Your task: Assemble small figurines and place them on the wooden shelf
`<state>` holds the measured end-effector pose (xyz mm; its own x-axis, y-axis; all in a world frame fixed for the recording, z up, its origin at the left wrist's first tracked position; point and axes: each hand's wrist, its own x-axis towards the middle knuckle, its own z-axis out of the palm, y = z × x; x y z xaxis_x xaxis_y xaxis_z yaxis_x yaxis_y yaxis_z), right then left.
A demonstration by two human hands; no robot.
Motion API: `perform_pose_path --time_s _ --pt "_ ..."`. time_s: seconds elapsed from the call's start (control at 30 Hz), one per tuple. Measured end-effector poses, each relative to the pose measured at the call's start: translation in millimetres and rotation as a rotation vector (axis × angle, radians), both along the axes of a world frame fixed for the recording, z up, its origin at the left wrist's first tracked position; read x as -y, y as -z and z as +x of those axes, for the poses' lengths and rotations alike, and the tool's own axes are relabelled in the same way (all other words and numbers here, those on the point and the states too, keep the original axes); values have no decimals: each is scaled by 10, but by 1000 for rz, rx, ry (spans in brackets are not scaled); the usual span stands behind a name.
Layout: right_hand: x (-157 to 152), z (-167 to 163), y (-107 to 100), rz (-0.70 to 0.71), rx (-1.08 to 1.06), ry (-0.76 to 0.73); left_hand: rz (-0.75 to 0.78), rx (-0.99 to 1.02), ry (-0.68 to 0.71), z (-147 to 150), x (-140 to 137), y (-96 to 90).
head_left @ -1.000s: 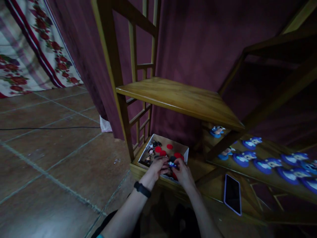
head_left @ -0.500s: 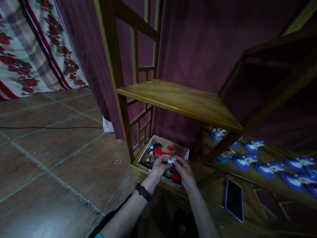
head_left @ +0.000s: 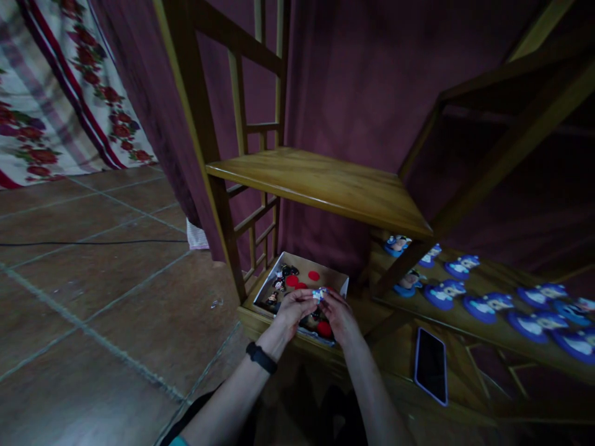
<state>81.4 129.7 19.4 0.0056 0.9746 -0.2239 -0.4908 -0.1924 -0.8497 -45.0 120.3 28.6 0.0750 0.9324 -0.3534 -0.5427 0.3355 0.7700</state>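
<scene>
A small white and blue-purple figurine (head_left: pixel 318 295) is pinched between the fingertips of both hands. My left hand (head_left: pixel 294 308), with a black band on its wrist, grips it from the left. From the right, my right hand (head_left: pixel 339 314) closes on its other side. Just beneath the hands lies an open shallow cardboard box (head_left: pixel 338 284) on the low shelf. Inside it are several red discs (head_left: pixel 313 275) and dark figurines (head_left: pixel 272 298); the hands cover part of its contents.
Several figurines on blue-purple round bases (head_left: pixel 445 293) stand on the shelf to the right. A phone (head_left: pixel 431 365) lies in front of them. Above the box juts a wooden shelf board (head_left: pixel 320 186), with a wooden upright (head_left: pixel 218 210) at its left. A black cable (head_left: pixel 93 241) crosses the tiled floor.
The view has shifted slightly, so the shelf and its contents appear further left. Both hands stay over the box, still holding the figurine between their fingertips.
</scene>
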Motion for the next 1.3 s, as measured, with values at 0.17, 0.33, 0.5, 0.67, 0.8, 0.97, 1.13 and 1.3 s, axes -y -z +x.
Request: perform_pose_path --time_s 0.17,0.33,0.5,0.67,0.8,0.97,1.13,1.3 --pt "16 15 -7 -66 -45 -52 11 -37 0 22 17 -16" --pt "6 76 -82 -11 -4 -21 25 -33 -11 -40 -28 -58" --pt "-62 250 -100 7 22 239 -69 44 -206 -307 -173 -53" --pt "-102 324 -82 -42 -33 254 -136 29 -297 -557 -289 -7" --pt "-114 313 -100 -92 -75 250 -81 -45 -365 -694 -326 12" --pt "-130 314 -132 -151 -106 248 18 -276 -391 -748 -360 99" --pt "-152 321 -132 -118 -77 268 92 -579 -281 -660 -434 290" --pt "-168 337 -116 -44 -18 295 177 -780 -219 -571 -459 406"
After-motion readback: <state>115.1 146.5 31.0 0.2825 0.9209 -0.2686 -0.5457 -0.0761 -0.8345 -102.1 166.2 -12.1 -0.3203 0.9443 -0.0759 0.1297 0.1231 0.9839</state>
